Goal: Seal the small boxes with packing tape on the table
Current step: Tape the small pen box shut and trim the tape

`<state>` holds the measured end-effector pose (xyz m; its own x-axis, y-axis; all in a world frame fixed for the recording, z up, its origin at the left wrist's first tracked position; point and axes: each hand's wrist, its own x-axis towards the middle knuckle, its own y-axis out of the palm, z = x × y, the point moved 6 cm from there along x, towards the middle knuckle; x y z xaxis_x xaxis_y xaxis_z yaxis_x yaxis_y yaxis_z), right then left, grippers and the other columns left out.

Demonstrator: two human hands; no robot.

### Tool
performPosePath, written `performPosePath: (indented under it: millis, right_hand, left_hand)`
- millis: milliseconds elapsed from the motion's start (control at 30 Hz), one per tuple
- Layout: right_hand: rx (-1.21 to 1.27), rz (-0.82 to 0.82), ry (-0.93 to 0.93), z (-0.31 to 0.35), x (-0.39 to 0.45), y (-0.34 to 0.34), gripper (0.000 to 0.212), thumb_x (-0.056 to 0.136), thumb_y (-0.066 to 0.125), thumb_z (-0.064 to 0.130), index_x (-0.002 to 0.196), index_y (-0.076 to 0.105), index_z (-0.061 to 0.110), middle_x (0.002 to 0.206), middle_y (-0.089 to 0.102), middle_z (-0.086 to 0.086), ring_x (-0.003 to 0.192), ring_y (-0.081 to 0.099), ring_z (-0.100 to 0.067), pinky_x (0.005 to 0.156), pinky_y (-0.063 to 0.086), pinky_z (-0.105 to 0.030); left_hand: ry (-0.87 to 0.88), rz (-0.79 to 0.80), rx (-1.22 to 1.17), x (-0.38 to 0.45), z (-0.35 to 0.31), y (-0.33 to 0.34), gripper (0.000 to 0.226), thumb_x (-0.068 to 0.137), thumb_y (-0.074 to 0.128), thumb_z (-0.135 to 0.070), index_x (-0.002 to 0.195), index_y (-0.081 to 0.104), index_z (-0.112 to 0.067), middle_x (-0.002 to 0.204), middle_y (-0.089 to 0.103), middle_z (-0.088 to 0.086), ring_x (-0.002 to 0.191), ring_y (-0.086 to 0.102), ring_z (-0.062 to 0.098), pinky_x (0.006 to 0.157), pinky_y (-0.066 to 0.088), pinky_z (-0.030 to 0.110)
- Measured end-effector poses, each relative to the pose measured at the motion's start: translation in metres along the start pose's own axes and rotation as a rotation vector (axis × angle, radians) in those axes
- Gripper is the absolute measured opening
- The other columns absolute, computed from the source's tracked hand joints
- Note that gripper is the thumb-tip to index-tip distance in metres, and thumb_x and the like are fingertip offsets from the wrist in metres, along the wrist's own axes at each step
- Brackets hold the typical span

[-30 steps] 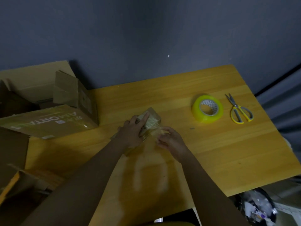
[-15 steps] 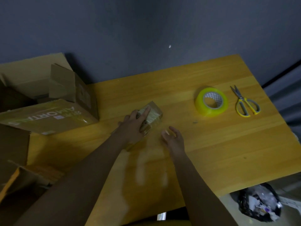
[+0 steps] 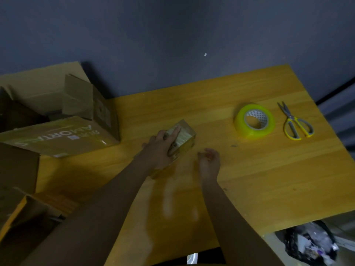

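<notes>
1. At the far left, a large open cardboard carton [image 3: 63, 137] lies with its printed side up, its right end resting on the wooden tabletop [image 3: 269, 179]. More brown cardboard pieces [image 3: 21, 214] sit below it at the left edge.
2. Just right of the carton, the small box [image 3: 185, 136] rests on the tabletop, tilted diagonally, with shiny tape visible across its top.
3. The left hand [image 3: 162, 148] lies over the near end of the small box, its fingers stretched along the taped top and pressing down on it, thumb side against the box.
4. The right hand [image 3: 209, 162] hovers just beside the small box, apart from it, palm turned up and inward, fingers loosely curled and holding nothing.
5. Further right, well apart from both hands, a roll of yellow-green packing tape [image 3: 254, 121] lies flat on the tabletop.
6. Near the roll, toward the right edge, yellow-handled scissors [image 3: 294, 121] lie closed, blades pointing away from the person.
7. Below the tabletop's near right corner, a dark bag of crumpled rubbish [image 3: 311, 244] sits on the floor.
</notes>
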<state>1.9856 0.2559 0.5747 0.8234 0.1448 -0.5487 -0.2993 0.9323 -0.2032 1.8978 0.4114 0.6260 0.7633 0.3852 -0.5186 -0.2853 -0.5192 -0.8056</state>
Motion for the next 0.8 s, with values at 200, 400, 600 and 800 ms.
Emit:
performPosePath:
  millis: [200, 400, 600, 800]
  right_hand:
    - [0.596, 0.396, 0.255, 0.021, -0.021, 0.046, 0.033, 0.090, 0.027, -0.008, 0.073, 0.052, 0.005, 0.053, 0.056, -0.004, 0.055, 0.052, -0.020, 0.056, 0.046, -0.026]
    - [0.407, 0.296, 0.262, 0.005, -0.001, 0.059, 0.036, 0.087, 0.026, -0.010, 0.061, 0.043, 0.009, 0.055, 0.044, -0.007, 0.050, 0.042, -0.022, 0.050, 0.041, -0.027]
    - [0.090, 0.315, 0.194, -0.002, 0.018, 0.054, 0.035, 0.088, 0.040, -0.012, 0.060, 0.053, 0.005, 0.064, 0.055, -0.011, 0.060, 0.054, -0.026, 0.063, 0.052, -0.036]
    - [-0.473, 0.310, -0.404, 0.023, -0.001, 0.016, 0.049, 0.092, 0.049, 0.000, 0.139, 0.042, 0.008, 0.137, 0.044, -0.006, 0.127, 0.043, -0.020, 0.096, 0.038, -0.025]
  left_hand:
    - [0.002, -0.004, -0.013, 0.000, 0.000, -0.001, 0.093, 0.092, 0.056, -0.042, 0.144, -0.020, -0.048, 0.150, 0.012, 0.002, 0.127, 0.029, 0.034, 0.098, 0.034, 0.052]
    - [0.001, 0.008, -0.019, 0.001, 0.001, 0.000, 0.090, 0.094, 0.054, -0.036, 0.144, -0.019, -0.049, 0.151, 0.009, 0.002, 0.129, 0.026, 0.034, 0.100, 0.030, 0.051]
    - [0.001, 0.014, -0.026, 0.001, 0.002, 0.000, 0.093, 0.093, 0.056, -0.036, 0.144, -0.020, -0.049, 0.152, 0.007, 0.001, 0.131, 0.024, 0.034, 0.099, 0.028, 0.051]
    - [-0.008, 0.040, -0.035, -0.002, 0.002, -0.003, 0.094, 0.093, 0.056, -0.035, 0.143, -0.022, -0.049, 0.152, 0.007, 0.003, 0.132, 0.022, 0.036, 0.100, 0.026, 0.051]
